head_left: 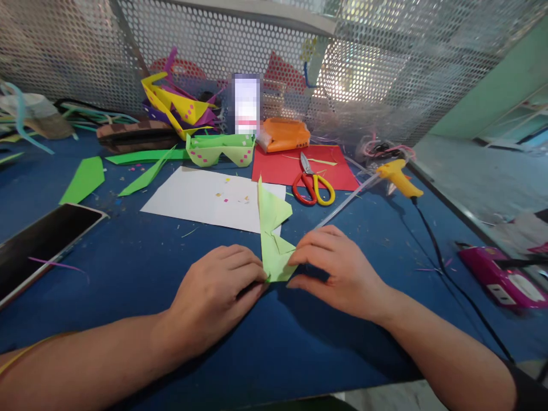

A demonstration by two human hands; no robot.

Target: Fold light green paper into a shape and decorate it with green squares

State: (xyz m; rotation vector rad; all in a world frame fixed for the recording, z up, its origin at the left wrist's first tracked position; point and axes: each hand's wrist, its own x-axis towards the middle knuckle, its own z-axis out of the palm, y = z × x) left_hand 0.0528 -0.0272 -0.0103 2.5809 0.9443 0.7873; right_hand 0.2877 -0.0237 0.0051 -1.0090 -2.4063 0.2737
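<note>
A pale green paper cutout with folded flaps lies in front of me, partly over a white sheet. My left hand is closed at its lower left corner, thumb and fingers pinching the edge. On the lower right edge, the fingertips of my right hand rest on the paper, while the thumb is held a little below them with a gap between. Red and yellow handled scissors lie beyond my right hand on a red sheet. Small coloured paper squares are scattered on the white sheet.
A yellow glue gun with a black cord stands at right, near a magenta power strip. Paper glasses, one green and one yellow, sit at the back. Left are a phone and green paper pieces. Behind rises a perforated metal panel.
</note>
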